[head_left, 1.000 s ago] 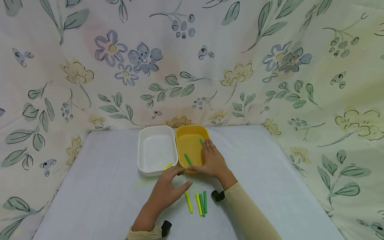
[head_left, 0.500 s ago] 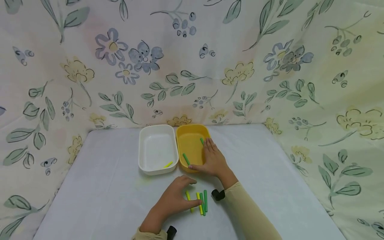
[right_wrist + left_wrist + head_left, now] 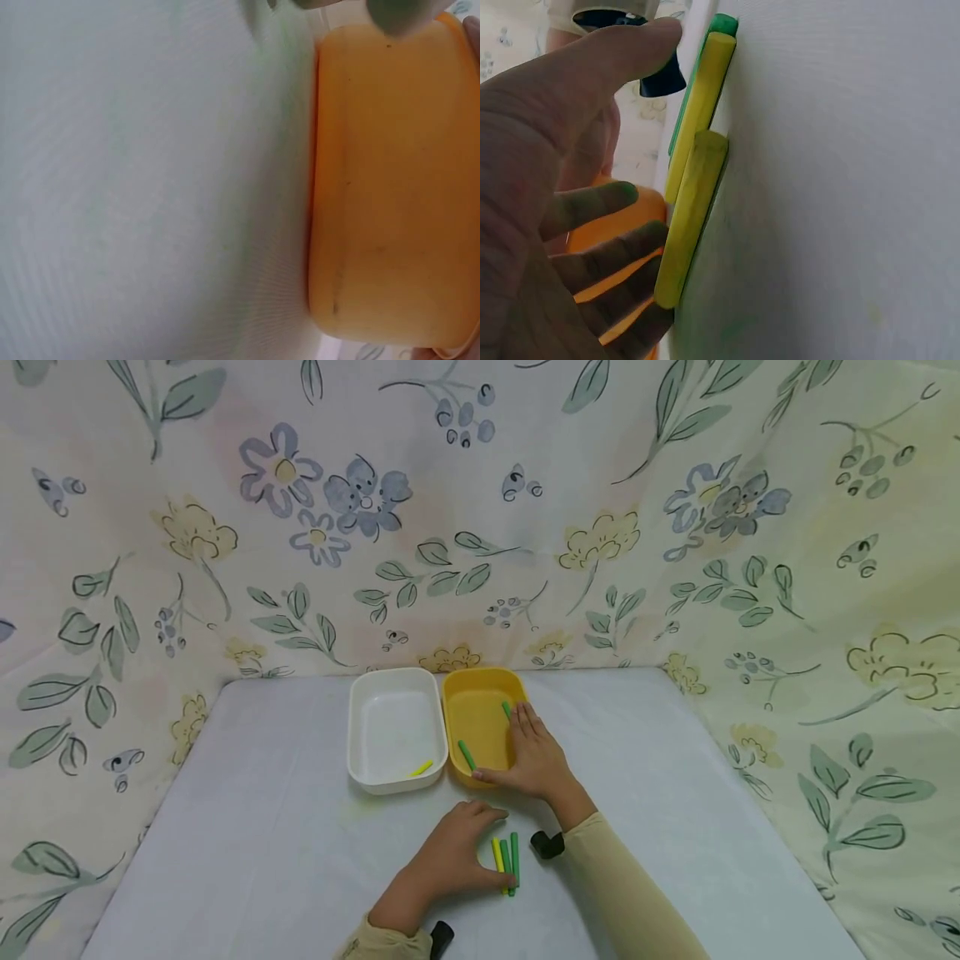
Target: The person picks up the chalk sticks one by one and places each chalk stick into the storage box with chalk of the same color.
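My left hand (image 3: 453, 852) hovers over several chalk sticks on the cloth, thumb and fingers spread apart. In the left wrist view, a yellow chalk stick (image 3: 692, 217) lies between thumb and fingers, unpinched; the hand hides it in the head view. Beside it lie another yellow chalk stick (image 3: 497, 853) and two green ones (image 3: 515, 856). My right hand (image 3: 536, 760) rests on the right side of the orange-yellow tray (image 3: 480, 718), fingers extended over its rim, thumb at the near edge. Inside that tray are green chalk sticks (image 3: 467, 755), one partly covered by the fingers.
A white tray (image 3: 390, 727) stands against the left side of the orange-yellow one, with a yellow chalk stick (image 3: 422, 768) in it. White cloth (image 3: 262, 827) covers the table, and a floral curtain (image 3: 450, 527) hangs behind. A black wrist device (image 3: 547, 845) sits under the right wrist.
My left hand has moved from the white tray's near edge back toward me and right, over the chalk sticks, covering one yellow stick. The right hand stays on the tray.
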`<action>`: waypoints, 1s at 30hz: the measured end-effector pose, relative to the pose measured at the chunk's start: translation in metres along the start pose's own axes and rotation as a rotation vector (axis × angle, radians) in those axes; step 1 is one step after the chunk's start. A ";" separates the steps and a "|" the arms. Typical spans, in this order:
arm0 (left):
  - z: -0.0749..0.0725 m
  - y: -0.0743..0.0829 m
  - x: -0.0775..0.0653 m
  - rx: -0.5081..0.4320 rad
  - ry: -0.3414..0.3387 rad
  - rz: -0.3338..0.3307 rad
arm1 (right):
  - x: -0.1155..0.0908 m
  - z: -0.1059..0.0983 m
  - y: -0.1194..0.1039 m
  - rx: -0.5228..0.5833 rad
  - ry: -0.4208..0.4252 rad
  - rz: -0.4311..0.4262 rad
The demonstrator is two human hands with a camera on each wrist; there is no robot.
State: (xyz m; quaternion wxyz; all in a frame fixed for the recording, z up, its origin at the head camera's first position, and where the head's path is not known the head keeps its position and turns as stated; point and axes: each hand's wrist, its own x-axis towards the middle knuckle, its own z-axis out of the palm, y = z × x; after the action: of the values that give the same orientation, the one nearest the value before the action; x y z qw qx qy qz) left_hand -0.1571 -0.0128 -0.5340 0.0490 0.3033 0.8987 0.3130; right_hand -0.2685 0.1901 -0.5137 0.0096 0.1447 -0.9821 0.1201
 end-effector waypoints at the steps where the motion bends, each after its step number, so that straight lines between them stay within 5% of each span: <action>1: 0.001 0.000 0.001 0.025 -0.005 0.001 | 0.000 0.000 0.000 0.001 -0.001 -0.002; 6: 0.005 0.003 0.004 0.112 -0.027 0.000 | 0.000 -0.002 -0.001 0.003 0.003 -0.005; 30: 0.008 0.008 0.002 0.173 -0.071 0.013 | 0.001 0.002 0.002 0.035 0.033 -0.014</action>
State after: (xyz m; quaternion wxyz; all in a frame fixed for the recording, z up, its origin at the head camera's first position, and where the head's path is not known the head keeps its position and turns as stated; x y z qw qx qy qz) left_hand -0.1524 -0.0022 -0.5356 0.0524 0.3233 0.9180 0.2238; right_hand -0.2696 0.1912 -0.5161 0.0240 0.1495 -0.9786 0.1395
